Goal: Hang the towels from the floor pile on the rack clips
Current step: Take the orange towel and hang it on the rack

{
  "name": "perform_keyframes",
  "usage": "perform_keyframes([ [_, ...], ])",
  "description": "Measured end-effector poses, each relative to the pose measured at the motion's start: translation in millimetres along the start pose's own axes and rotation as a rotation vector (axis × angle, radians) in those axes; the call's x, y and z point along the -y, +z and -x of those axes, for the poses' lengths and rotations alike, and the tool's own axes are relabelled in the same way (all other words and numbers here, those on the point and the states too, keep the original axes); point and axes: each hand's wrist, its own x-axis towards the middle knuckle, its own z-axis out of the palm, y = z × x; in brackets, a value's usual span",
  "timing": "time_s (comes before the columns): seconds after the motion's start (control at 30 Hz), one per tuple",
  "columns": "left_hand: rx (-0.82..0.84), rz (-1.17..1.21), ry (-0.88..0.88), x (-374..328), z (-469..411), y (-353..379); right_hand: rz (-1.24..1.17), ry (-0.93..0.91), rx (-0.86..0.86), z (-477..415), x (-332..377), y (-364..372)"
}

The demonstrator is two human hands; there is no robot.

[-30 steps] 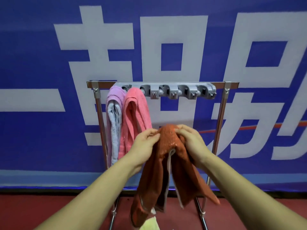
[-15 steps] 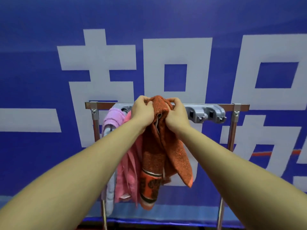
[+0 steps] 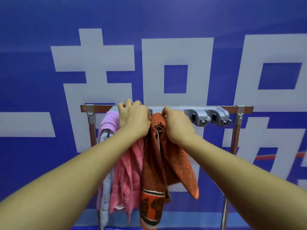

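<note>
— While looking far left of the fingers, what first?
— Purple towel [image 3: 109,120] and pink towel [image 3: 127,171], hanging down from the rack [image 3: 99,108]. Tops tucked behind the left hand [image 3: 132,118]. Hung up already, most likely.
— And the left fingers?
— Curled tight, up on top of the bar, knuckles bumping the side of the orange towel [image 3: 157,163]. Cannot tell whether gripping towel, bar or clip. Maybe just holding things steady.
— Between the two hands?
— Orange towel again, top bunched small right at the fingertips, long end dangling down under both wrists. Squished like that to fit into a clip, probably.
— Next, the right hand [image 3: 177,125]?
— Pinching the towel's top, one finger hooked over it. Looks like a push up into the bar. Clip itself hidden behind the hands, so not sure if caught yet.
— And right of the fingers?
— Grey clips [image 3: 196,117], two, empty, just beside the right knuckles. Room for more towels. No floor pile in sight.
</note>
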Motion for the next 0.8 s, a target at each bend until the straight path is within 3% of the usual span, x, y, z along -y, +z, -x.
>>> perform_keyframes([
  [0.2, 0.118, 0.001, 0.195, 3, 19, -1, 0.098, -0.031, 0.009, 8, 0, 4],
  [0.27, 0.057, 0.055, 0.17, 4, 21, -2, 0.112, -0.051, 0.021, 12, 0, 3],
  [0.37, -0.094, 0.332, 0.038, 3, 23, -1, 0.073, -0.081, -0.021, 17, -1, -1],
  [0.47, 0.006, 0.357, 0.031, -2, 26, -1, 0.035, -0.059, -0.056, 24, 1, -3],
  [0.67, 0.172, 0.196, 0.151, -2, 31, -2, -0.412, 0.105, 0.187, 28, 4, 2],
  [0.8, 0.231, 0.164, 0.198, -3, 32, -4, -0.592, 0.199, 0.238, 30, 3, 1],
])
